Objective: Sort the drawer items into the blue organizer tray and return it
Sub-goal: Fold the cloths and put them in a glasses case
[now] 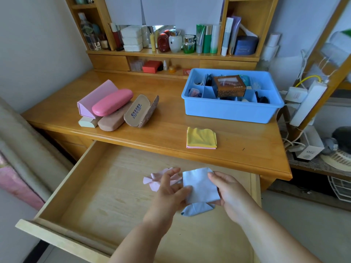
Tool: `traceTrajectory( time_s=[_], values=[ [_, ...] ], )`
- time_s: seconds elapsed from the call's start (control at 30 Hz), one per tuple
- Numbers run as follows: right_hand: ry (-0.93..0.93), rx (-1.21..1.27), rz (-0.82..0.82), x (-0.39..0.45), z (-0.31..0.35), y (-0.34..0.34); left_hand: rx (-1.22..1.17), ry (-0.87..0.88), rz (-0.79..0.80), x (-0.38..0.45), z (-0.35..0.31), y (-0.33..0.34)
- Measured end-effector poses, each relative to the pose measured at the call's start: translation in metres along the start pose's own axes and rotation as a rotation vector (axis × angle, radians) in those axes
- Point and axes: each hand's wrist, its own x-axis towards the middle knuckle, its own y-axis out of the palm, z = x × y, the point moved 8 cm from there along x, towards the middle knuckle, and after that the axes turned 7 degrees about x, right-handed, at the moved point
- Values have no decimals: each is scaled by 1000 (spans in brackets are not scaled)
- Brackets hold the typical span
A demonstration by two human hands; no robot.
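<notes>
With our right hand (227, 194) pinching the pale blue square cleaning cloth (202, 186) over the open wooden drawer (106, 188) and our left hand (171, 192) seemingly gripping its near-left edge, we should fold it flat for the far-right blue plastic organizer tray (229, 111).

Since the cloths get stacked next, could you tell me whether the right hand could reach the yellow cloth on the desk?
Probably yes: the desk between the right hand and the yellow cloth is bare, though the hand holds the blue cloth.
</notes>
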Motion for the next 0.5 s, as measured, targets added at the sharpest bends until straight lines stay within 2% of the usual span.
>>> traceTrajectory(
  time_s=[0.07,0.17,0.23,0.37,0.5],
  values=[
    [-71,-101,-78,2,5,-8,70,76,-25,4,-10,1],
    [-326,-399,-220,6,29,-19,167,184,-63,17,-30,3],
    [-471,-431,-272,13,56,-16,216,244,-60,32,-53,6],
    [-510,-333,-236,45,111,-7,313,389,-134,74,-112,4],
    [-552,-575,-258,75,138,-2,461,366,-127,110,-128,11]
  ],
)
